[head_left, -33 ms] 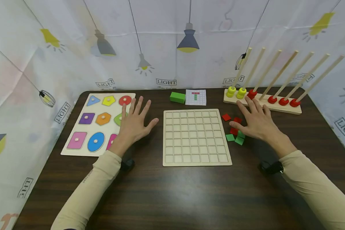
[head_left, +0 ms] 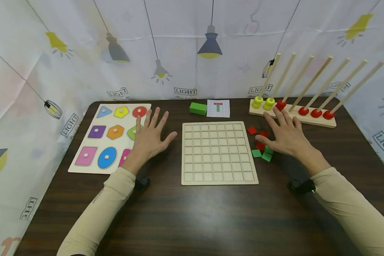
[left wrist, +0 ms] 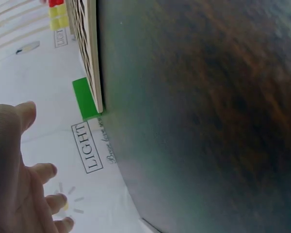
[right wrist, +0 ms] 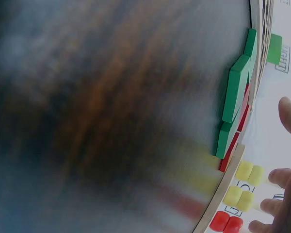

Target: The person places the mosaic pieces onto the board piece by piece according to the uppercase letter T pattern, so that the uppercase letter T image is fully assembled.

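My left hand (head_left: pixel 150 139) is spread with its fingers straight, over the right side of a white shape puzzle board (head_left: pixel 97 145). It holds nothing and covers part of the green and magenta pieces. My right hand (head_left: pixel 288 138) is also spread and holds nothing, just right of several small red tiles (head_left: pixel 252 131) and green tiles (head_left: pixel 267 156), its thumb overlapping a red one. Between the hands lies a wooden grid board (head_left: pixel 217 154) with bare squares. In the right wrist view the green tiles (right wrist: pixel 236 87) lie beside the fingers, partly stacked with red ones.
Behind the grid board are a green block (head_left: pixel 198 108) and a pattern card (head_left: pixel 218 108) printed with a red and green T. A pegged wooden stand (head_left: pixel 326 122) with yellow and red beads stands at the back right. A printed curtain (head_left: pixel 179 46) hangs behind the dark table (head_left: pixel 204 220).
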`<action>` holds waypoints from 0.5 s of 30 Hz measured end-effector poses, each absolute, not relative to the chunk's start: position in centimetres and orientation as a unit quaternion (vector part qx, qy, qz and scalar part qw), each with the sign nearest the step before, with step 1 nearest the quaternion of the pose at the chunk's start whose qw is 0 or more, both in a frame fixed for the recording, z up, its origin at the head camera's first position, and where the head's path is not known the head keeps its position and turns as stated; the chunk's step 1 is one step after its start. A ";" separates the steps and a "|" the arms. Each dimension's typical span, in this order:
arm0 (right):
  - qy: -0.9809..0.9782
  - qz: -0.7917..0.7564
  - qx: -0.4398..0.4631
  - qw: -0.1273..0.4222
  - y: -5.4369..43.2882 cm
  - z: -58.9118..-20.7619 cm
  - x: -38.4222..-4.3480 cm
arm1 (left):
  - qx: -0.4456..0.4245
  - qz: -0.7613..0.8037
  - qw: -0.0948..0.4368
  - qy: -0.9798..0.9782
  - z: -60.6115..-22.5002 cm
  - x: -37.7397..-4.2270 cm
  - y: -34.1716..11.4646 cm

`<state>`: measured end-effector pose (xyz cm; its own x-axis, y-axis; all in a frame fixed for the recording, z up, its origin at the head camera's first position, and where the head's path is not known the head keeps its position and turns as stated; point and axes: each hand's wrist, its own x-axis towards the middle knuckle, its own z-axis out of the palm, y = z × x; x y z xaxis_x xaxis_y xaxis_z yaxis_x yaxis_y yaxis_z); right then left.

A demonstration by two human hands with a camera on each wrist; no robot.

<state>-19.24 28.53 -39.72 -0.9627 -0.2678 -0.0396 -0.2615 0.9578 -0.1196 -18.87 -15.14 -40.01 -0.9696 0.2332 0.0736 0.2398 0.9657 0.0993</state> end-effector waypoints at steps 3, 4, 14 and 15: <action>0.989 -0.057 -0.133 0.027 28.5 -39.6 -19.3 | -0.118 -0.055 0.029 -0.991 -40.0 -18.9 -15.2; 0.989 -0.057 -0.131 0.027 28.5 -39.6 -19.3 | -0.117 -0.055 0.028 -0.991 -40.0 -18.9 -15.2; 0.991 -0.058 -0.116 0.036 28.7 -40.2 -19.1 | -0.098 -0.040 0.014 -0.994 -40.3 -19.0 -15.3; 0.991 -0.056 -0.116 0.037 28.7 -40.3 -19.1 | -0.095 -0.041 0.011 -0.995 -40.3 -19.1 -15.4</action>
<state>-19.11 28.71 -40.28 -0.9706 -0.2333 -0.0595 -0.2252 0.9670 -0.1192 -19.07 -15.36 -40.30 -0.9818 0.1877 0.0298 0.1895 0.9787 0.0791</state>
